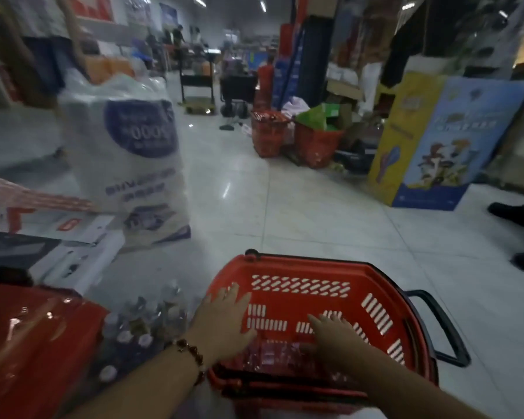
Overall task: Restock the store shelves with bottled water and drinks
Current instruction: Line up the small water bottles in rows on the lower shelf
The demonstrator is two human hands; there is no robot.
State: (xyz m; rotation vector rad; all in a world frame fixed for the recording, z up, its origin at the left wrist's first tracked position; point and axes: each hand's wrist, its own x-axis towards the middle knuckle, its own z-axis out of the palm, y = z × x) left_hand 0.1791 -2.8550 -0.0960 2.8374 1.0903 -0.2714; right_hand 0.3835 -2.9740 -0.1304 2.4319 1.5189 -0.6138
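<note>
- Bottled drinks (280, 355) in clear plastic, blurred, lie at the bottom of a red shopping basket (381, 285) that stands on the pale tiled floor (285, 207), at the near middle of the view.
- Left hand (224, 322), with a beaded bracelet (191, 353) on its wrist, reaches over the basket's left rim with fingers spread wide and flat; it grips nothing that can be seen.
- Right hand (335, 334) reaches down inside the basket, fingers extended toward the bottles; whether it touches or holds one cannot be told through the blur.
- The basket's black handle (442, 325) is folded out to the right side.
- Just left of the basket, a shrink-wrapped pack of water bottles (142, 322) with pale caps stands on the floor.
- Further left, at the near left corner, a red wrapped pack (34, 343) sits close beside those bottles.
- Behind them a large white plastic-wrapped bundle (127, 152) with a dark blue round label stands upright, next to flat printed cartons (58, 234).
- Farther down the aisle on the right, two more red baskets (294, 137) stand side by side, near a yellow and blue display stand (436, 146).
- Dark shoes (518, 213) of another person show at the right edge of the floor.
</note>
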